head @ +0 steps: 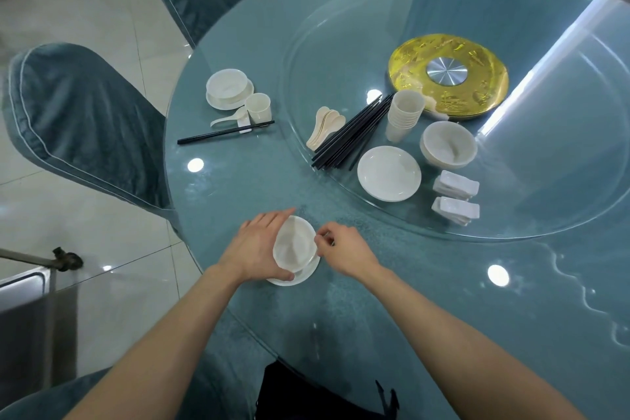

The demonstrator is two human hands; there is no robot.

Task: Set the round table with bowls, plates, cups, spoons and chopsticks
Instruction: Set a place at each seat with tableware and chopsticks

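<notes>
holding a white bowl (295, 244) from both sides, the person works at the near edge of the round table (409, 300), on the near side of the glass turntable (341, 44) and just outside its rim. the left hand (262, 245) cups the bowl's left wall, fingers laid along the far side and thumb at the near rim. the right hand (344, 249) has its fingers curled in tight, pinching the right rim. the bowl sits over a small white plate (303, 275), whose near edge shows beneath it; whether the bowl rests fully on it cannot be told.

on the turntable, along its near edge, lie two piles of white chopstick rests (455, 196), then a stack of plates (388, 173) and a stack of bowls (448, 148) side by side. further in on the turntable stand a tower of cups (404, 114), a bundle of black chopsticks (351, 133) beside it, and nested spoons (324, 128) touching the bundle's left side. a gold disc (448, 75) with a steel hub marks the turntable's centre.

left of the turntable, off its rim, lies a finished setting: a second bowl (226, 87) on its plate, a single cup (258, 107) just beside it, a lone spoon (226, 119), and a chopstick pair (225, 134) propped on a rest. further left of the turntable, past the table's edge, stand two covered chairs (78, 119).
</notes>
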